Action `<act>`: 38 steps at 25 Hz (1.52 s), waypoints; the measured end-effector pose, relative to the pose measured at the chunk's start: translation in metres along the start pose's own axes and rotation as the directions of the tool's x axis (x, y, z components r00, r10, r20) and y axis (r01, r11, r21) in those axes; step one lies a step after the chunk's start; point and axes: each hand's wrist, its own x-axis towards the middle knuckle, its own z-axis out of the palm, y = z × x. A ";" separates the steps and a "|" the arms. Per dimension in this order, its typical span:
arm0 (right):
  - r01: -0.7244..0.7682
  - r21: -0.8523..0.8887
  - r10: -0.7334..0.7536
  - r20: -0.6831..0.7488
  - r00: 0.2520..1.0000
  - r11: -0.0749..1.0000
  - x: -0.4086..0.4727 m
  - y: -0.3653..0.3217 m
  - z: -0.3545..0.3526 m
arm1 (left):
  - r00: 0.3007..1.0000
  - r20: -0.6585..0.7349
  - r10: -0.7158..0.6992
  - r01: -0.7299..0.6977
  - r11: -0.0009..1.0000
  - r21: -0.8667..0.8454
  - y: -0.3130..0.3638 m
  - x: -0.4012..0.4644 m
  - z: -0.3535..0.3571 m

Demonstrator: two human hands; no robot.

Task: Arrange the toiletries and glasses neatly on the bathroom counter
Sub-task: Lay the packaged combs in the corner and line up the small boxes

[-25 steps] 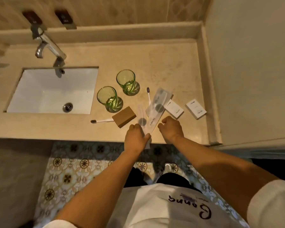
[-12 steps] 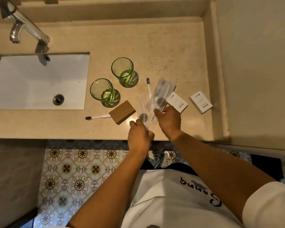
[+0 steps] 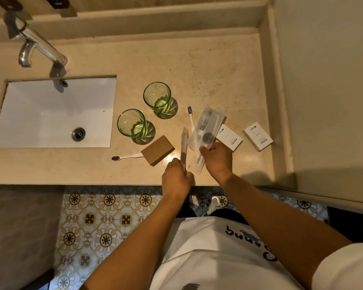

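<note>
- Presently, the left hand pinches the near end of a slim clear plastic sachet, fingers closed on it; the sachet is raised edge-on over the beige stone counter, probably to pull it free of the pile.
- The right hand grips a bundle of clear wrapped toiletry packets, thumb on top, likely gathering them so they can be squared up.
- Two green drinking glasses stand upright, well apart from the white sink basin.
- A brown cardboard box covers the handle end of one white toothbrush; another toothbrush is partly under the packets.
- Two white hotel boxes lie at right, untidy.
- Packet contents are too blurred to identify; the fingertips are hidden.
</note>
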 end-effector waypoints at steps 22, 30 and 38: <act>0.312 -0.056 -0.284 -0.587 0.759 0.949 0.015 -0.062 -0.043 | 0.943 0.199 0.266 -0.124 0.837 -0.532 0.071 0.108 -0.069; -0.053 0.198 0.136 -0.436 0.890 0.979 0.069 -0.076 -0.071 | 0.919 0.279 0.280 -0.103 0.851 -0.514 0.122 0.169 -0.066; -0.092 0.298 0.221 -0.434 0.874 0.950 0.156 -0.091 -0.107 | 0.937 0.312 0.155 -0.022 0.920 -0.390 0.187 0.244 -0.050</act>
